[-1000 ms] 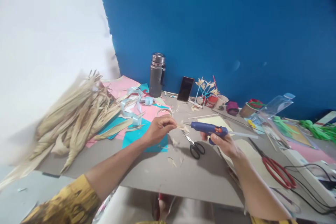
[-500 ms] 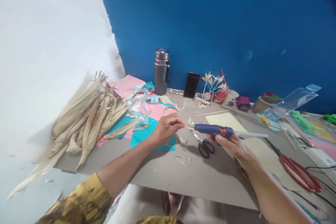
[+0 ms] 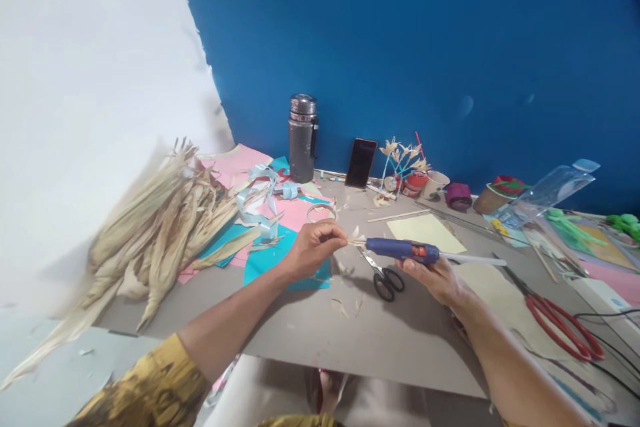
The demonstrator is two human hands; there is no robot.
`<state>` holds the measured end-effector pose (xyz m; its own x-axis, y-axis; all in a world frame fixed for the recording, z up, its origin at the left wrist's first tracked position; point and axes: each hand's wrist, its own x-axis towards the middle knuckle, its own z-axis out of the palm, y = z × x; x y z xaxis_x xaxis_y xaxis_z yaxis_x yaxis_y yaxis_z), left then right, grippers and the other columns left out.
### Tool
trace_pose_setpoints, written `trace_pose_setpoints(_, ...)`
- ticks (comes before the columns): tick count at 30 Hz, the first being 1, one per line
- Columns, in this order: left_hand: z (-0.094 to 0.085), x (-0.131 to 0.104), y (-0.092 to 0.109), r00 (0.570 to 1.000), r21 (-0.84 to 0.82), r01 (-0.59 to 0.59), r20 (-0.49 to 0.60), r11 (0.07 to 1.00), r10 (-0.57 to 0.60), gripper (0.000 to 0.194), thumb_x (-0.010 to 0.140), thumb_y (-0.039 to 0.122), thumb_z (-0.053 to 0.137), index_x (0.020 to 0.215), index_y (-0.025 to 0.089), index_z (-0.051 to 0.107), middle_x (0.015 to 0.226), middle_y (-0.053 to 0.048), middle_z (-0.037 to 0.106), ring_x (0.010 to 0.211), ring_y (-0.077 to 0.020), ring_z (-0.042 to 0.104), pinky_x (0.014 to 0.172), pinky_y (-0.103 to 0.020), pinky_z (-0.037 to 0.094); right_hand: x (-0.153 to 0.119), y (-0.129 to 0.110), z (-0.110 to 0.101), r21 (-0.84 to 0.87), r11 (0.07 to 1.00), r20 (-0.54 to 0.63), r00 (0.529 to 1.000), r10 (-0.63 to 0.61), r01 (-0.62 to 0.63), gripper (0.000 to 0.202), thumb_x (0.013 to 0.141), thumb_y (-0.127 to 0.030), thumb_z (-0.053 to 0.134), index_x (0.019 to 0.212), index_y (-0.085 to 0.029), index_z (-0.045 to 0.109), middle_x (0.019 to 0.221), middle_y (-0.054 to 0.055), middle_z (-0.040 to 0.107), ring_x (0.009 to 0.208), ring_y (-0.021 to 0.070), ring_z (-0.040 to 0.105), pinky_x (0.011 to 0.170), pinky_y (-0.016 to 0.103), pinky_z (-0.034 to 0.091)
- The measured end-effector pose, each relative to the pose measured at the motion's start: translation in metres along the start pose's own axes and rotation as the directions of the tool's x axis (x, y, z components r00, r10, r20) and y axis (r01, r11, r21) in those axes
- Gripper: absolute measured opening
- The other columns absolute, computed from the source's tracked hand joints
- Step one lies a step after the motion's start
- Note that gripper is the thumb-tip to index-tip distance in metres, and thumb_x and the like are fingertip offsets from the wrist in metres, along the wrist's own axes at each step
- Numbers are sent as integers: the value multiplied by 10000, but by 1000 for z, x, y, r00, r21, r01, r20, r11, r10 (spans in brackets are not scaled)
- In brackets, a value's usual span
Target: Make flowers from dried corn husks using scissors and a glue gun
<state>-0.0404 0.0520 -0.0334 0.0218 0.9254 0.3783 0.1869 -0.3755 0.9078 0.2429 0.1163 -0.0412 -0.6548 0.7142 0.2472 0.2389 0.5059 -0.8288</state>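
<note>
My right hand (image 3: 433, 278) is wrapped round a blue hot glue gun (image 3: 395, 249), a white glue stick (image 3: 475, 259) poking out of its back end. The nozzle points left, at the fingertips of my left hand (image 3: 317, 248). Those fingers pinch a small pale piece of corn husk (image 3: 354, 240), mostly hidden by them; whether the nozzle touches it I cannot tell. Below the glue gun lie small scissors with black handles (image 3: 387, 280). Behind my left hand is a roll of tape (image 3: 321, 208).
Dried corn husks (image 3: 165, 240) are heaped at the left over coloured paper. Along the blue wall stand a thermos (image 3: 302, 140), a phone (image 3: 361, 163), husk flowers on blue stems (image 3: 400, 159) and several small cups. Red-handled scissors (image 3: 563, 327) and black cables (image 3: 605, 315) lie at the right.
The view has shifted slightly, so everything sits a little further left. Both hands keep their holds, and the glue gun's nozzle remains by my left fingertips.
</note>
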Motion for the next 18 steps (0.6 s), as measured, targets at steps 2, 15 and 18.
trace_pose_setpoints(2, 0, 0, 0, 1000, -8, 9, 2, 1000, -9, 120, 813, 239, 672, 720, 165, 687, 735, -27, 625, 698, -140, 543, 648, -265, 425, 0, -1, 0, -11, 1000, -2, 1000, 0, 0, 443, 904, -620, 570, 883, -208, 734, 740, 55, 671, 689, 223, 607, 626, 334, 525)
trace_pose_setpoints(15, 0, -1, 0, 998, -42, 49, 45, 998, -47, 133, 806, 258, 687, 714, 162, 686, 722, -21, 612, 663, -130, 516, 619, -255, 408, 1, -9, 0, -81, 996, -42, 999, 18, -21, 446, 875, -627, 595, 861, -198, 713, 680, 39, 630, 660, 205, 582, 601, 302, 511)
trace_pose_setpoints(18, 0, -1, 1, 996, -58, 67, 61, 996, -63, 134, 810, 257, 681, 717, 162, 684, 720, -15, 601, 647, -122, 502, 611, -252, 405, 1, -11, 1, -92, 996, -25, 1000, 17, -19, 437, 873, -622, 601, 862, -199, 709, 664, 36, 618, 636, 197, 567, 577, 294, 500)
